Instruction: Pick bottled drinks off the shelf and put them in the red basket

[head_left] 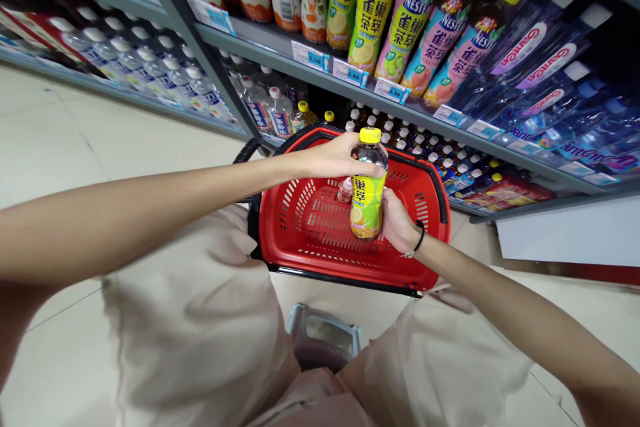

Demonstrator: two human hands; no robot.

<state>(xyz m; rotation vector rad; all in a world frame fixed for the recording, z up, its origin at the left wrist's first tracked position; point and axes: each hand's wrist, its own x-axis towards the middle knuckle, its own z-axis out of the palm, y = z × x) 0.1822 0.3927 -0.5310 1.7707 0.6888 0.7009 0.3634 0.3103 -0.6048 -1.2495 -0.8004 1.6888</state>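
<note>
Progress with the yellow-capped bottle (367, 203): It is in hand and well apart from the shelf (270, 37), so the picking-up looks done. The letting-go is not: both hands are on it. Its cap is on, and dark tea shows below the neck.
Bottle position: Roughly upright, label towards the viewer, held above the red basket (350, 270) and not resting in it. The label is yellow and green, with large characters and a lemon picture.
Left hand (337, 157): Comes in from the left and grasps the upper body of the bottle just below the cap. The thumb lies across the front; the other fingers are mostly hidden behind.
Right hand (399, 219): Cups the lower right side, seemingly gripping from behind. Its fingers are largely out of sight, so how tightly they press cannot be told. A black band (421, 237) circles the wrist.
Bottle relative to the fingers: Between the two hands and touching both, the left hand higher and the right lower; the base juts out beneath them.
Basket contents: A small bottle (345, 191) with a pinkish label, near the far side.
Surroundings: Nestea bottles (373, 13) line the shelf beyond the basket. A grey plastic object (325, 340) stands on the pale floor (135, 147) between the person's knees.
</note>
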